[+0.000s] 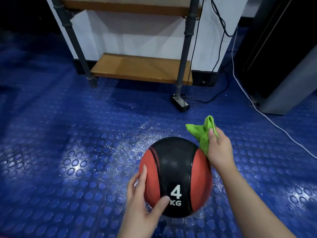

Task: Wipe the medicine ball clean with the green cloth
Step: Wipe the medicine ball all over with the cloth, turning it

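The ball (175, 176) is set on a wet blue studded floor (68, 152). Its near left side is touched by the left hand (142, 201), fingers straight. At its upper right edge, the cloth (202, 136) is gripped bunched by the right hand (220, 152).

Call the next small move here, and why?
Probably sweep the right hand so the green cloth wipes the medicine ball across its black band, which looks wet. The cloth is bunched at the ball's upper right edge; the left hand steadies it.
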Available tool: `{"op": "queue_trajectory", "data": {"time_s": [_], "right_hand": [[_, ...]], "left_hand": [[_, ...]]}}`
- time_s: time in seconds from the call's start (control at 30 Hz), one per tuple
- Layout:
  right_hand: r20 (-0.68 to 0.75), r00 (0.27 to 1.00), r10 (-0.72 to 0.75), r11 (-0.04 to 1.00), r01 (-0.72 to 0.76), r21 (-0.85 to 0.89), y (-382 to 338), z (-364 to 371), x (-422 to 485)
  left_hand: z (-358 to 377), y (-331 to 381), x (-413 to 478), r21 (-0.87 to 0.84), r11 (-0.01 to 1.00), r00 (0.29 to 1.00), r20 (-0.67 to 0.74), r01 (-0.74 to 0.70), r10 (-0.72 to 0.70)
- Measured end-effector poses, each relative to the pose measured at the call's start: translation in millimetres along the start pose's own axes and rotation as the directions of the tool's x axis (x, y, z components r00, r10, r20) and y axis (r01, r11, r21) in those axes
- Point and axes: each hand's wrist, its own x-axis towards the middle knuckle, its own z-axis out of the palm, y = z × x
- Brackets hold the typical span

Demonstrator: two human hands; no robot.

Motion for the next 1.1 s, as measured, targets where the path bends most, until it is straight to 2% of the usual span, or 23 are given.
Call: {"op": "queue_trajectory", "data": {"time_s": [0.07, 0.1, 0.17, 0.23, 0.27, 0.3, 0.37, 0.43, 0.5, 0.6, 0.67, 0.73, 0.8, 0.87, 0.93, 1.0, 1.1], "right_hand": [[0.023, 0.993, -0.118, 0.990, 0.120, -0.073, -24, -7, -7], [0.088, 0.974, -0.210, 0.972, 0.217, -0.091, -37, -7, -14], [0.311, 0.871, -0.380, 0.900, 0.426, -0.096, -55, -1, -32], [0.532, 0.722, -0.442, 0.758, 0.618, -0.210, -54, 11, -41], [0.582, 0.683, -0.441, 0.677, 0.679, -0.284, -48, 16, -43], [0.597, 0.677, -0.430, 0.629, 0.699, -0.341, -45, 20, -43], [0.591, 0.697, -0.406, 0.622, 0.684, -0.380, -42, 22, -38], [0.565, 0.692, -0.449, 0.625, 0.695, -0.355, -41, 22, -37], [0.483, 0.727, -0.488, 0.702, 0.656, -0.277, -45, 19, -35], [0.261, 0.864, -0.430, 0.890, 0.455, -0.040, -65, 6, -33], [0.079, 0.924, -0.375, 0.926, 0.377, -0.012, -78, -5, -21], [-0.073, 0.947, -0.313, 0.949, 0.315, 0.009, -86, -17, -3], [-0.193, 0.958, -0.211, 0.955, 0.244, 0.168, -96, -33, 12], [-0.271, 0.961, -0.054, 0.911, 0.159, 0.380, -105, -50, 20], [-0.254, 0.962, 0.101, 0.798, 0.074, 0.598, -105, -65, 27], [-0.152, 0.970, 0.192, 0.654, -0.011, 0.756, -99, -80, 34], [0.054, 0.971, 0.233, 0.525, -0.172, 0.834, -92, -93, 40]], "left_hand": [[7, 0, -1, 0.055, 0.998, 0.997, -0.058, -0.038, 0.041], [10, 0, 4, 0.074, 0.996, 0.997, -0.057, -0.051, 0.055], [17, 3, 14, 0.110, 0.993, 0.999, -0.025, -0.040, 0.043], [24, 8, 22, 0.133, 0.991, 1.000, -0.021, -0.017, 0.020], [25, 10, 25, 0.140, 0.990, 0.999, -0.033, -0.016, 0.021], [26, 12, 28, 0.144, 0.989, 0.999, -0.041, -0.018, 0.025], [22, 11, 34, 0.135, 0.991, 0.999, -0.028, -0.025, 0.029], [14, 11, 41, 0.132, 0.991, 0.999, 0.021, -0.035, 0.033], [6, 13, 51, 0.154, 0.987, 0.996, 0.078, -0.045, 0.034], [-6, 20, 68, 0.205, 0.978, 0.987, 0.163, -0.045, 0.011], [-17, 29, 85, 0.246, 0.968, 0.971, 0.237, -0.055, -0.005], [-26, 41, 108, 0.297, 0.953, 0.948, 0.315, -0.058, -0.040], [-34, 52, 131, 0.316, 0.948, 0.922, 0.374, -0.030, -0.096], [-39, 60, 149, 0.273, 0.961, 0.887, 0.430, 0.052, -0.170], [-40, 64, 162, 0.233, 0.961, 0.860, 0.448, 0.149, -0.242], [-39, 65, 171, 0.194, 0.955, 0.855, 0.430, 0.226, -0.290], [-37, 68, 180, 0.134, 0.942, 0.848, 0.410, 0.308, -0.336]]}}
